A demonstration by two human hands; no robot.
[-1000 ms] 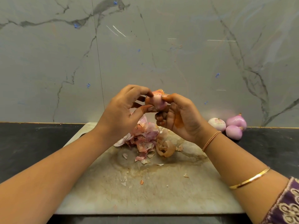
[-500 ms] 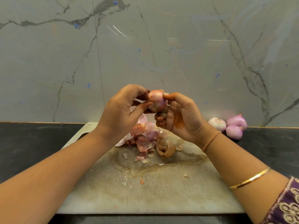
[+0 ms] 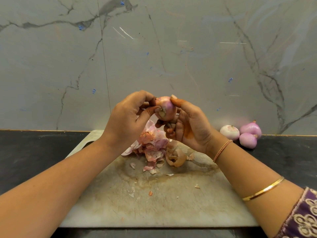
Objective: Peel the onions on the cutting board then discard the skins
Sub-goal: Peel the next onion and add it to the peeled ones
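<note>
Turned since half a second ago, the small pink part-skinned onion [image 3: 165, 109] shows its root end above the stained grey cutting board [image 3: 154, 203]'s far edge. The left hand [image 3: 127, 117] pinches it and the right hand [image 3: 190, 127]'s curled fingers cradle it. It is likely light, firm and slick, with papery skin best lifted at the root. One onion is held, three peeled purple onions [image 3: 247, 134] lie off the far right corner, and there is one pink-brown skin heap [image 3: 152, 145].

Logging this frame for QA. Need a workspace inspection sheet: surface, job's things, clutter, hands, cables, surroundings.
Surface: stained cutting board on dark counter.
Job's things: onion held above the board, some skin on it; skins piled on the board; three peeled-looking onions on the counter, right.
Clutter: skin flakes scattered on the board.
Hands: left hand and right hand both grip the onion.
Cables: nothing seen.
Surroundings: veined marble wall behind.
</note>
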